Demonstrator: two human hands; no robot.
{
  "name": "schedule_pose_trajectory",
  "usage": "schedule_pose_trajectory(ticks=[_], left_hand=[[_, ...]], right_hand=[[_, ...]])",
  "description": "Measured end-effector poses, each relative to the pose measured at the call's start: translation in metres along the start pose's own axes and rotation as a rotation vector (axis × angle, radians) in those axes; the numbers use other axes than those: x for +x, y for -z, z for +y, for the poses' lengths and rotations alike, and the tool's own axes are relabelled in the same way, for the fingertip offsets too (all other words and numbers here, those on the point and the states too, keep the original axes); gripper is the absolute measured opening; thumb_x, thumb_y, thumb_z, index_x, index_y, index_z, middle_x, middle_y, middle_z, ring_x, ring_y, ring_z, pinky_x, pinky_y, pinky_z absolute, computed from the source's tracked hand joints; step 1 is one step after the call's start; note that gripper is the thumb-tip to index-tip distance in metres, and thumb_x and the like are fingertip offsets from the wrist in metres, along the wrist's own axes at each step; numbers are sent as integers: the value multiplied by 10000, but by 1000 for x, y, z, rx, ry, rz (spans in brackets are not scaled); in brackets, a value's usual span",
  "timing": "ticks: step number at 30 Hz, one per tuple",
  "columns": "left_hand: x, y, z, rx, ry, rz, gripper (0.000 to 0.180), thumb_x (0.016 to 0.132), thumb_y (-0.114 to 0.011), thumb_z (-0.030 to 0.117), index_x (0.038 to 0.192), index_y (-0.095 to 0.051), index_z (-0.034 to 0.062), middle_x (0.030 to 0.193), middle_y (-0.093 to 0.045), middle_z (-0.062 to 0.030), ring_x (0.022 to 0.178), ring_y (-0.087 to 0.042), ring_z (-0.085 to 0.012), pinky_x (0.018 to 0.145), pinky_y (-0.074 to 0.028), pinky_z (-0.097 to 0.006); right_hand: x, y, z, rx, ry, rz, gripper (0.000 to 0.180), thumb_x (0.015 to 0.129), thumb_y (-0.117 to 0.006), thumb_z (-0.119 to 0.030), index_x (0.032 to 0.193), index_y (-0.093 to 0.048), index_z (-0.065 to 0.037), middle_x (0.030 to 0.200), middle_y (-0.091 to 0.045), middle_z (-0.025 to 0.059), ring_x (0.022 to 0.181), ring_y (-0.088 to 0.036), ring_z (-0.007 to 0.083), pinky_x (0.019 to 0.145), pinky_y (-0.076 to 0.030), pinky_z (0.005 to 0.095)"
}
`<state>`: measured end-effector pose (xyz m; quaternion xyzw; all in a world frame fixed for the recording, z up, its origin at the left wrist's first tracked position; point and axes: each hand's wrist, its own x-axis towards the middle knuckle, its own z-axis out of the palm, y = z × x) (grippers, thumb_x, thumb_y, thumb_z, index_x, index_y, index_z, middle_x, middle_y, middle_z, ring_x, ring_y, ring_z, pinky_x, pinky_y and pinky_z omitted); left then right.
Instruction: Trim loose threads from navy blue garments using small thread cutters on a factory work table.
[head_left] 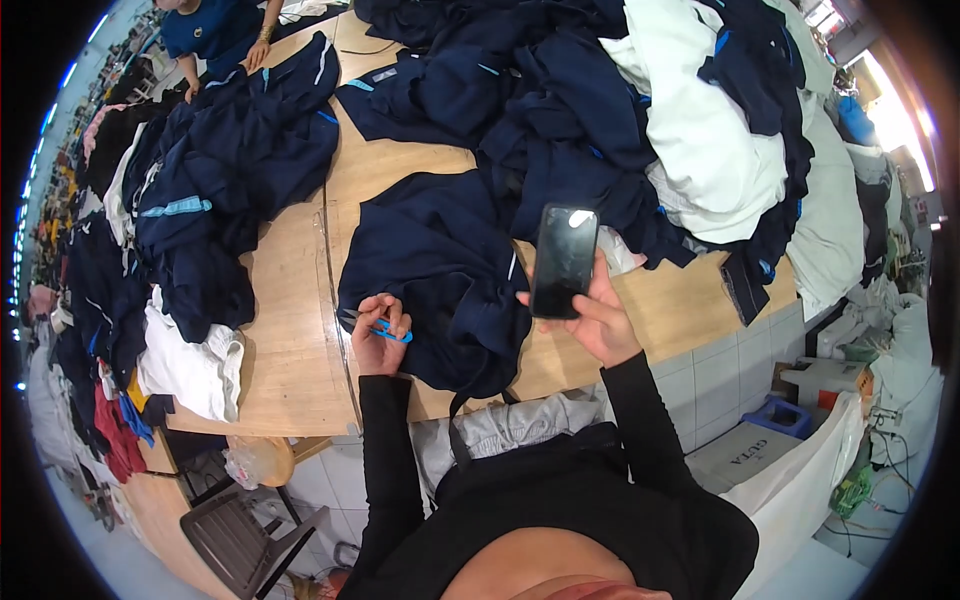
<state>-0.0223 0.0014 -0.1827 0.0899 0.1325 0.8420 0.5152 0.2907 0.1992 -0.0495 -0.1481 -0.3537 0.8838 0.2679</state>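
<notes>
My right hand grips a black smartphone, its dark screen facing up with a bright reflection near the top. My thumb lies across the phone's lower edge. In my left hand is a pair of small thread snips with blue handles, the dark blades pointing left and the fingers curled round it. Beneath that hand a navy blue garment lies bunched on the wooden table, reaching to the front edge. The phone is held above the table, just right of this garment.
Heaped navy garments and white cloth cover the far right. Another navy pile lies left, with a white garment in front. A co-worker stands at the far left. A brown chair is below the table, lower left.
</notes>
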Motion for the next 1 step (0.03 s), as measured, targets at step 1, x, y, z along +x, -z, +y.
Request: schedule_pose_trajectory(ticks=[1], left_hand=[[-3, 2, 1, 9, 9, 4, 285, 998, -616, 52, 1214, -801, 73, 1219, -754, -181, 809, -602, -244, 631, -494, -359]], right_hand=[[5, -3, 0, -147, 24, -10, 960, 1037, -741, -285, 1752, -105, -346, 1674, -375, 300, 1415, -536, 585, 904, -655, 570]])
